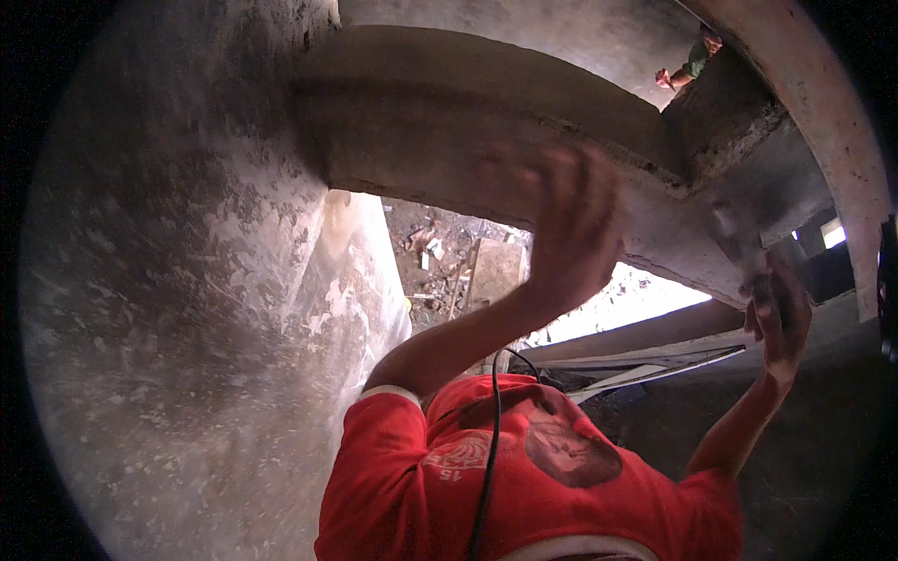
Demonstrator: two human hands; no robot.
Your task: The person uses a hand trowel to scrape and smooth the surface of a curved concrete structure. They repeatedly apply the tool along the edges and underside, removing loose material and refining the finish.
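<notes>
Beam face (421,117) is looking smooth, rough edge (662,178) prob. needing work, w/ R hand (780,307) pinching blurred flat tool (735,234), grip of L hand (573,224) I can't tell.

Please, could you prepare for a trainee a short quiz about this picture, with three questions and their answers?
1. Which hand holds the blurred flat tool?
2. What colour is the cable over the shirt: (a) white, (b) black, (c) yellow?
3. True or false: the left hand rests on the shirt.

Key:
1. The right hand.
2. (b).
3. False; it is raised in front of the grey beam.
</notes>
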